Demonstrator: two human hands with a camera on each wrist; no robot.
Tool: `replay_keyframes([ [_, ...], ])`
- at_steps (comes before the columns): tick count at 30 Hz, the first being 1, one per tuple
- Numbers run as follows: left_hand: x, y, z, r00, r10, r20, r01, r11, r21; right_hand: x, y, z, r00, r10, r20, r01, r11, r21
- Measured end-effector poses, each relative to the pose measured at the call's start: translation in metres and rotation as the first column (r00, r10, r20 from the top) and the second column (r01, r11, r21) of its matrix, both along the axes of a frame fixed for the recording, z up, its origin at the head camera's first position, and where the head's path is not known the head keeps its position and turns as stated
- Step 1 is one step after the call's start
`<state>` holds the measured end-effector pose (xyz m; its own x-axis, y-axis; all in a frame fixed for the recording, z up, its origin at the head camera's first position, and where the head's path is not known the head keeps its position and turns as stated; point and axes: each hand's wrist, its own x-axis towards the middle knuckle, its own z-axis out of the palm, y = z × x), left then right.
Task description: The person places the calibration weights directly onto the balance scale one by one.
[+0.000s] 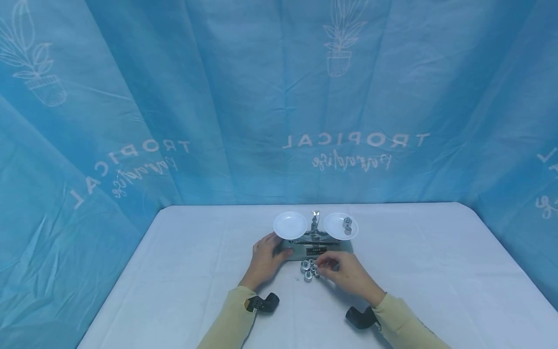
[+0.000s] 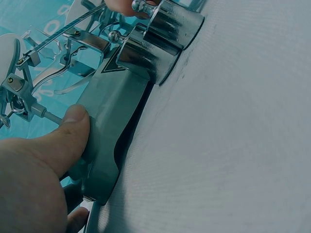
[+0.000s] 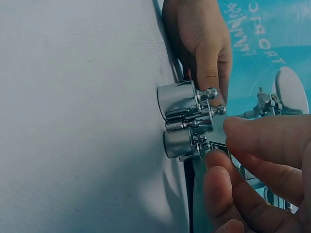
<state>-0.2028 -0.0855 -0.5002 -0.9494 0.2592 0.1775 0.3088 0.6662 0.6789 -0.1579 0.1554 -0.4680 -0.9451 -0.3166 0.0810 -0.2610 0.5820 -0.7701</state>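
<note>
A balance scale [image 1: 296, 249] with a grey-green base and two white pans stands toward the back of the table. My left hand [image 1: 263, 257] grips the left end of its base, thumb on the near face and other fingers behind, as the left wrist view shows. Several shiny metal weights [image 1: 305, 266] with knobs cluster in front of the base. Close beside them is my right hand [image 1: 344, 271], thumb and fingers bent toward the knobs. In the right wrist view a gap shows between thumb [image 3: 238, 130] and fingertips, with nothing visible in it.
Two small weights [image 1: 348, 225] stand on the right pan [image 1: 333, 225]; the left pan [image 1: 289, 225] carries nothing visible. A white cloth covers the table [image 1: 196, 252]. Blue printed curtains [image 1: 244, 97] hang behind and at both sides. Black wrist devices [image 1: 362, 317] sit at both cuffs.
</note>
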Motion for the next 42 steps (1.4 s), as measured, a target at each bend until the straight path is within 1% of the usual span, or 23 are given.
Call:
replay_keyframes([
  [6, 0.0, 0.0, -0.001, 1.0, 0.0, -0.001, 0.0, 1.0, -0.007, 0.0, 0.0, -0.002, 1.0, 0.018, 0.007, -0.018, 1.0, 0.003],
  [16, 0.0, 0.0, -0.003, 1.0, -0.006, -0.025, 0.006, 1.0, 0.004, -0.001, 0.001, -0.005, 0.999, 0.04, 0.01, -0.04, 0.999, -0.012],
  [23, 0.0, -0.001, -0.002, 1.0, -0.006, -0.018, 0.006, 1.0, 0.011, -0.001, 0.001, -0.007, 0.999, 0.033, 0.021, -0.033, 0.999, -0.005],
  [34, 0.0, 0.0, -0.002, 1.0, -0.001, -0.008, 0.001, 1.0, 0.002, -0.002, 0.001, -0.01, 0.999, 0.032, 0.014, -0.032, 0.999, 0.016],
  [42, 0.001, -0.001, -0.001, 1.0, -0.003, -0.014, 0.003, 1.0, -0.001, -0.002, 0.0, -0.011, 0.999, 0.034, 0.008, -0.034, 0.999, 0.035],
])
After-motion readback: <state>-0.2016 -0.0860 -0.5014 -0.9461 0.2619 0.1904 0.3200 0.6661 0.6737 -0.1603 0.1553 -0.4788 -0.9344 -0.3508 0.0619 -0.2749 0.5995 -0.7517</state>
